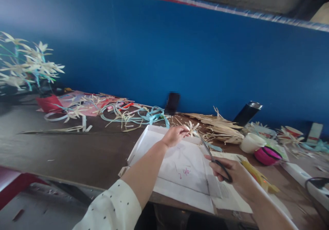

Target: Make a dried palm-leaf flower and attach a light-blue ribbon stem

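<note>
Between the closed fingertips of my left hand (176,136) is a pale flower (192,128) with narrow, pointed petals, raised over the back edge of a white cardboard box lid (169,161). My right hand (226,170) grips black-handled scissors (209,151). Their blades point up and left, with the tips close to the flower's petals; whether they touch I cannot tell. Pink handwritten figures mark the paper surface of the lid under both hands.
Dried husks (218,124) and a dark tumbler (248,113) lie along the blue partition (205,59). At right are a white cup (253,142), a pink pouch (267,155), a yellow tool (257,175) and a power strip (303,178). Blue ribbon (151,115) and potted flowers (33,64) are leftward.
</note>
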`<state>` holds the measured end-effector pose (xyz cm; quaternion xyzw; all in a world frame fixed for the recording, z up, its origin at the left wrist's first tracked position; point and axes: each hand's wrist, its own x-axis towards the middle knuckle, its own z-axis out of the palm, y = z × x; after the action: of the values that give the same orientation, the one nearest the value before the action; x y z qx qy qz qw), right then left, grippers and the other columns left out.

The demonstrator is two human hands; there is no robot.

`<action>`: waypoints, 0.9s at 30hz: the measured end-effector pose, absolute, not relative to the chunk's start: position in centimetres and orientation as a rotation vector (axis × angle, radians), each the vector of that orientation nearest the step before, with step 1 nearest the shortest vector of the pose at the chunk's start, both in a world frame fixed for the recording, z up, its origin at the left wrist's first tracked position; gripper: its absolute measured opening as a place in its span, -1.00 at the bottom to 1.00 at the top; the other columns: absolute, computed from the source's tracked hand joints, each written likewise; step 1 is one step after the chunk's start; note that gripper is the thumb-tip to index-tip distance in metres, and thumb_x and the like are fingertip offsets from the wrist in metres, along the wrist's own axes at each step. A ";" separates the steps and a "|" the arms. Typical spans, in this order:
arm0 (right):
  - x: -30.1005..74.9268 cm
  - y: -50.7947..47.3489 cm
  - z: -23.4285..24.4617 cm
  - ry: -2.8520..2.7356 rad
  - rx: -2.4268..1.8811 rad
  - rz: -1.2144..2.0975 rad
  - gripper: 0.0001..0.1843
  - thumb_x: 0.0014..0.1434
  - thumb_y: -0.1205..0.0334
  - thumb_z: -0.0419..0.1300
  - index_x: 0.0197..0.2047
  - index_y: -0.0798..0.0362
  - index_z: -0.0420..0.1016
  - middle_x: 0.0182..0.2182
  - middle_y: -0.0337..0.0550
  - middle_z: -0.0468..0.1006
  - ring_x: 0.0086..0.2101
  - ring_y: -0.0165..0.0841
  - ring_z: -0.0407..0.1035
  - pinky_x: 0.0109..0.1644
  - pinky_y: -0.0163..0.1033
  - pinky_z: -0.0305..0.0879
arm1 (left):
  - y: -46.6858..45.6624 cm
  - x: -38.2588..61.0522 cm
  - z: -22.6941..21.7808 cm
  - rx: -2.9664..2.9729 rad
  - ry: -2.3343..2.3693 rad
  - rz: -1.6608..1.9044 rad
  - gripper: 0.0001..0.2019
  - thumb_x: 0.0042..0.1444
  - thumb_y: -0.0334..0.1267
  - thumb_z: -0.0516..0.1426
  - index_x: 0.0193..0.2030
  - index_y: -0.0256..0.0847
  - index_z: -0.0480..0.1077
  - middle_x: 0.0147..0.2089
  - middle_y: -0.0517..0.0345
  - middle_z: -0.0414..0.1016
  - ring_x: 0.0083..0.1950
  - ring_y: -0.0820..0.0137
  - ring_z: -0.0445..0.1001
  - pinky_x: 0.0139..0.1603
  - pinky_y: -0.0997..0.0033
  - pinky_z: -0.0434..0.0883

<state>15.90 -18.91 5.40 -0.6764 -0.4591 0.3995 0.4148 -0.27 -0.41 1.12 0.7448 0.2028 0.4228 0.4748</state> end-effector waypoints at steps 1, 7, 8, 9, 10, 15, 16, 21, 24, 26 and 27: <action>15.9 -18.9 5.4 -1.152 -1.700 1.002 -0.39 -0.10 -0.07 0.30 -0.05 0.19 0.52 -0.60 -0.23 0.36 -0.58 -0.46 0.19 -0.48 -0.30 0.14 | -0.4 -0.3 1.1 1.826 0.495 1.035 -0.87 0.08 -0.31 0.07 -0.33 -0.27 0.43 -0.32 0.14 0.51 -0.30 0.49 0.48 -0.24 0.56 0.37; 15.8 -19.0 5.5 -1.145 -1.723 0.980 -0.39 -0.12 -0.06 0.31 -0.06 0.17 0.53 -0.61 -0.23 0.35 -0.59 -0.47 0.17 -0.50 -0.31 0.15 | -0.2 -0.2 0.8 1.825 0.475 1.019 -0.86 0.09 -0.30 0.06 -0.31 -0.27 0.44 -0.30 0.13 0.51 -0.29 0.48 0.48 -0.24 0.56 0.37; 15.8 -19.0 5.5 -1.147 -1.730 0.971 -0.38 -0.12 -0.07 0.31 -0.06 0.17 0.53 -0.62 -0.24 0.33 -0.59 -0.47 0.16 -0.51 -0.31 0.14 | -0.2 -0.2 0.8 1.821 0.474 1.018 -0.85 0.09 -0.29 0.07 -0.31 -0.27 0.44 -0.30 0.13 0.51 -0.29 0.48 0.48 -0.25 0.56 0.38; 15.8 -18.9 5.5 -1.151 -1.733 0.958 -0.38 -0.12 -0.07 0.31 -0.06 0.18 0.52 -0.63 -0.24 0.32 -0.60 -0.47 0.16 -0.52 -0.31 0.14 | -0.1 -0.2 0.7 1.816 0.476 1.018 -0.85 0.09 -0.28 0.07 -0.30 -0.27 0.44 -0.30 0.12 0.52 -0.29 0.48 0.48 -0.25 0.56 0.38; 15.8 -18.9 5.5 -1.153 -1.733 0.943 -0.38 -0.12 -0.07 0.30 -0.06 0.19 0.52 -0.64 -0.25 0.31 -0.60 -0.47 0.15 -0.52 -0.31 0.13 | -0.1 -0.2 0.7 1.814 0.475 1.017 -0.85 0.09 -0.28 0.07 -0.30 -0.27 0.44 -0.31 0.12 0.52 -0.28 0.47 0.49 -0.25 0.56 0.38; 15.7 -19.0 5.5 -1.151 -1.753 0.910 -0.38 -0.12 -0.07 0.31 -0.07 0.20 0.53 -0.65 -0.25 0.30 -0.62 -0.47 0.13 -0.54 -0.31 0.09 | 0.0 -0.2 0.5 1.841 0.451 1.020 -0.83 0.10 -0.26 0.06 -0.30 -0.27 0.44 -0.30 0.13 0.51 -0.28 0.48 0.48 -0.23 0.56 0.38; 15.7 -19.0 5.5 -1.149 -1.761 0.919 -0.37 -0.13 -0.08 0.31 -0.07 0.19 0.53 -0.65 -0.25 0.31 -0.63 -0.47 0.14 -0.54 -0.30 0.10 | 0.0 -0.2 0.5 1.845 0.447 1.022 -0.83 0.10 -0.27 0.06 -0.30 -0.27 0.44 -0.29 0.13 0.51 -0.28 0.48 0.48 -0.23 0.56 0.38; 16.0 -19.2 5.7 -1.199 -1.694 0.978 -0.37 -0.09 -0.11 0.28 -0.03 0.15 0.51 -0.55 -0.19 0.41 -0.53 -0.41 0.24 -0.42 -0.27 0.20 | 0.1 -0.2 0.5 1.867 0.469 1.041 -0.83 0.10 -0.26 0.06 -0.30 -0.27 0.44 -0.33 0.15 0.51 -0.30 0.49 0.46 -0.24 0.57 0.36; 16.3 -19.2 5.8 -1.241 -1.674 1.001 -0.38 -0.09 -0.10 0.28 -0.02 0.11 0.51 -0.48 -0.16 0.46 -0.45 -0.36 0.29 -0.35 -0.25 0.24 | 0.1 -0.1 0.5 1.877 0.469 1.049 -0.83 0.08 -0.25 0.07 -0.31 -0.27 0.45 -0.35 0.15 0.51 -0.35 0.50 0.43 -0.26 0.58 0.35; 16.5 -19.2 5.8 -1.249 -1.698 0.995 -0.38 -0.06 -0.11 0.26 -0.01 0.12 0.50 -0.46 -0.15 0.47 -0.45 -0.35 0.29 -0.36 -0.24 0.23 | 0.0 0.0 0.5 1.856 0.449 1.052 -0.84 0.07 -0.26 0.09 -0.32 -0.28 0.45 -0.36 0.15 0.51 -0.36 0.51 0.42 -0.27 0.58 0.34; 16.6 -19.2 5.7 -1.256 -1.709 0.992 -0.37 -0.05 -0.12 0.25 0.01 0.12 0.49 -0.47 -0.15 0.46 -0.45 -0.35 0.28 -0.36 -0.24 0.23 | 0.0 0.1 0.4 1.837 0.438 1.052 -0.84 0.06 -0.27 0.10 -0.32 -0.29 0.45 -0.36 0.14 0.51 -0.36 0.51 0.41 -0.28 0.58 0.34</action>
<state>16.59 -19.18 5.74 -0.6721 -0.4942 0.3902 0.3896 0.06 0.02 0.43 0.7499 0.1788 0.4294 0.4704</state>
